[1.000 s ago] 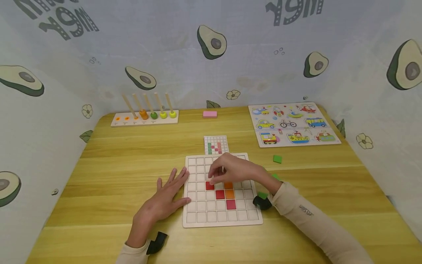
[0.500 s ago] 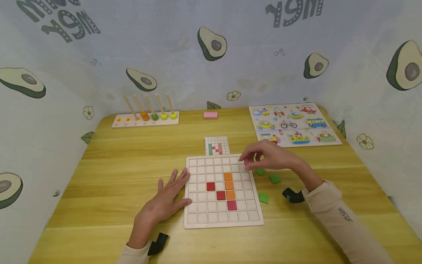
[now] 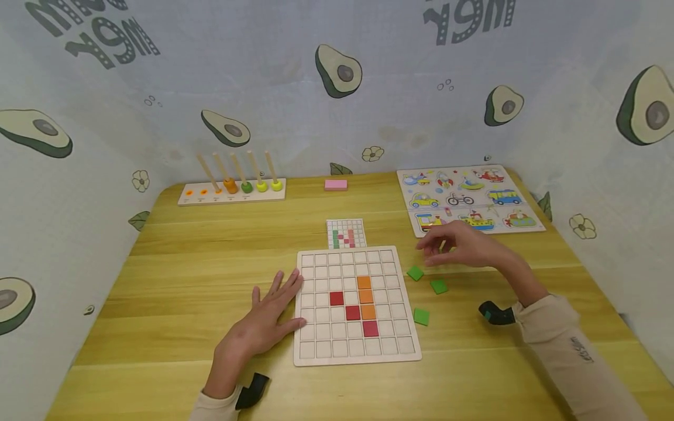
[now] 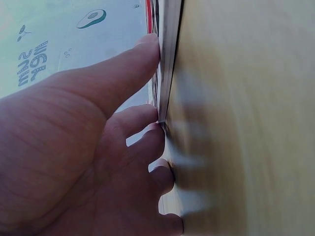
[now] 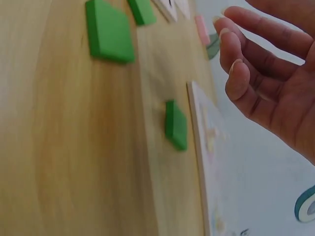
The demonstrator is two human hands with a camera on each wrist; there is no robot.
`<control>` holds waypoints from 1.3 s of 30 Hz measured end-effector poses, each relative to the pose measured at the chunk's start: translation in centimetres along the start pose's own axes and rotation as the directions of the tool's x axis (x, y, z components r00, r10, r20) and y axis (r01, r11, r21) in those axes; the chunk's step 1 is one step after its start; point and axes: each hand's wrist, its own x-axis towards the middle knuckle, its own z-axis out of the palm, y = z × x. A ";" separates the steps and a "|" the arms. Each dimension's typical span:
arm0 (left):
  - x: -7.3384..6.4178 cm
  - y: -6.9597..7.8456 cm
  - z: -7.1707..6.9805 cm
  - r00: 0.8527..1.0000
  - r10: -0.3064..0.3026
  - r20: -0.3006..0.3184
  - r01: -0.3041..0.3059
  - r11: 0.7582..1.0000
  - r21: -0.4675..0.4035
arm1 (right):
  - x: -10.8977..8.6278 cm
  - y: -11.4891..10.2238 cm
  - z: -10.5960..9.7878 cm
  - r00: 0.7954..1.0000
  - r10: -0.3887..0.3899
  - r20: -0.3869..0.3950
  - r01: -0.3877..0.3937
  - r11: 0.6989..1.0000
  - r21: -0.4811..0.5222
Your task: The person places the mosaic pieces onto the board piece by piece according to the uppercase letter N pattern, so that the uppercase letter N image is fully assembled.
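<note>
In the head view my left hand (image 3: 265,320) lies with fingers spread at the left edge of the white grid board (image 3: 316,330). Its thumb (image 4: 140,56) overlaps the board's edge in the left wrist view. Dark red tiles (image 3: 352,313), orange tiles (image 3: 367,296) and a pinkish-red tile (image 3: 371,328) sit in the board's squares. Right of the board, my right hand (image 3: 463,245) hovers with loosely bent fingers and nothing between them. Under and before it lie green tiles (image 3: 439,286); another green tile (image 5: 176,125), hidden by the hand in the head view, shows in the right wrist view.
A pattern card (image 3: 345,233) touches the board's far edge. Farther back are a peg stand (image 3: 231,196) with coloured beads, a pink block (image 3: 336,185) and a vehicle picture puzzle (image 3: 463,186). Avocado-print cloth (image 3: 295,105) surrounds the wooden table.
My right hand has left the dark red tile on the board and moved right, past the board's edge to above the green tiles. The left hand stays put.
</note>
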 end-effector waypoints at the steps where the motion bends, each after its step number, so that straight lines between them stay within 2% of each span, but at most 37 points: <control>1: 0.0 0.0 0.0 1.000 0.001 0.000 -0.001 1.000 0.001 | -0.2 0.3 -0.1 1.000 0.014 -0.008 -0.014 1.000 -0.002; 7: 0.1 0.0 0.0 1.000 0.002 0.000 -0.002 1.000 0.005 | -0.9 2.2 -0.7 0.993 0.108 -0.039 -0.109 0.994 -0.027; 15: 0.0 0.0 0.0 1.000 0.001 0.001 -0.001 1.000 0.003 | -1.5 3.9 -1.0 0.987 0.153 -0.041 -0.154 0.988 -0.022; 22: -0.1 -0.1 0.0 1.000 0.004 -0.001 -0.004 1.000 -0.002 | -1.6 4.7 -1.0 0.974 0.222 -0.042 -0.224 0.974 -0.041; 32: -0.1 -0.3 0.0 1.000 0.011 -0.008 -0.011 1.000 -0.006 | -1.4 4.7 -0.7 0.970 0.232 -0.075 -0.236 0.970 -0.051; 39: 0.0 -0.3 0.0 1.000 0.011 -0.007 -0.011 1.000 -0.001 | -1.2 4.3 -0.8 0.970 0.239 -0.043 -0.242 0.967 -0.078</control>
